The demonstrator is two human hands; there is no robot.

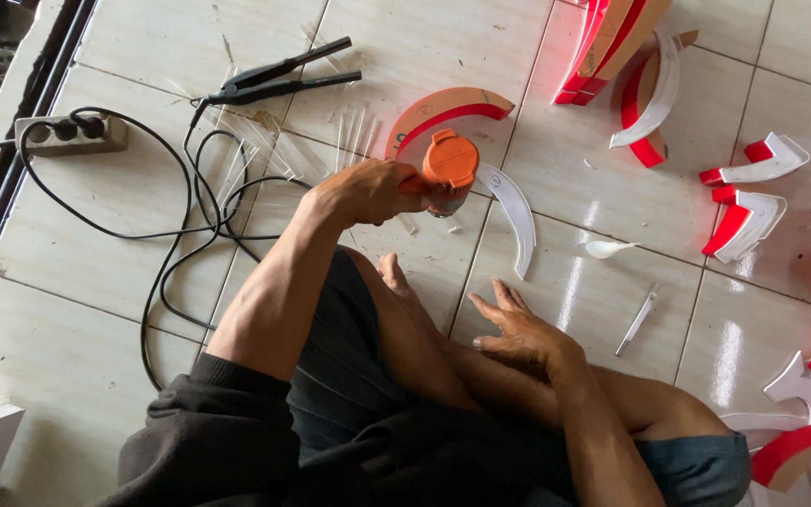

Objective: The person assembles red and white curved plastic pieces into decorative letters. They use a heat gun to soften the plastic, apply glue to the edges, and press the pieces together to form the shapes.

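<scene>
From the head camera, the person sits cross-legged on a pale tiled floor (96,310), looking down over their own arms and knees.

The left hand (368,191) reaches forward with its fingers (404,184) wrapped tight around the grip of an orange heat gun (450,167), whose round orange end faces the camera. The tool is held just above the floor, right beside a curved white strip (516,214) that lies on the tiles. Just beyond the gun lies a curved sign piece (448,111) with a tan face and a red edge.

The right hand (518,329) holds nothing: its fingers (499,302) are spread and relaxed, resting low over the person's crossed leg, near the bare foot (394,280).

To the left, a black flat iron (279,75) lies on the floor with its jaws slightly apart, and its black cord (175,235) loops over the tiles to a grey power strip (72,133) near the wall. Clear plastic strips (279,150) are scattered between the iron and the left hand.

To the right lie more red-and-white sign pieces: a stack at the top edge (612,47), two angular ones (753,192) farther right, and others at the lower right corner (809,413). A thin metal blade (637,319) and a small white scrap (604,248) lie on the tiles between them and the right hand.
</scene>
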